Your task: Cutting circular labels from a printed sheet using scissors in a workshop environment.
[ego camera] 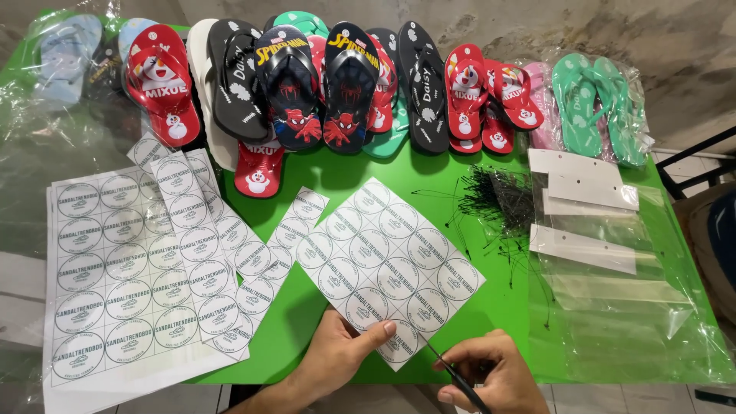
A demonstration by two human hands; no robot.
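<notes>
My left hand (341,354) pinches the near corner of a white sheet of round printed labels (387,264), thumb on top, over the green table (491,307). My right hand (487,376) grips black scissors (452,377) whose blades point at the sheet's near edge. The sheet lies tilted like a diamond. Two narrow cut strips of labels (295,226) lie just left of it.
A stack of full label sheets (115,268) and long strips (203,245) lie at left. A row of flip-flops (322,84) lines the far edge. Black plastic ties (498,199) and clear bags with white header cards (590,230) are at right.
</notes>
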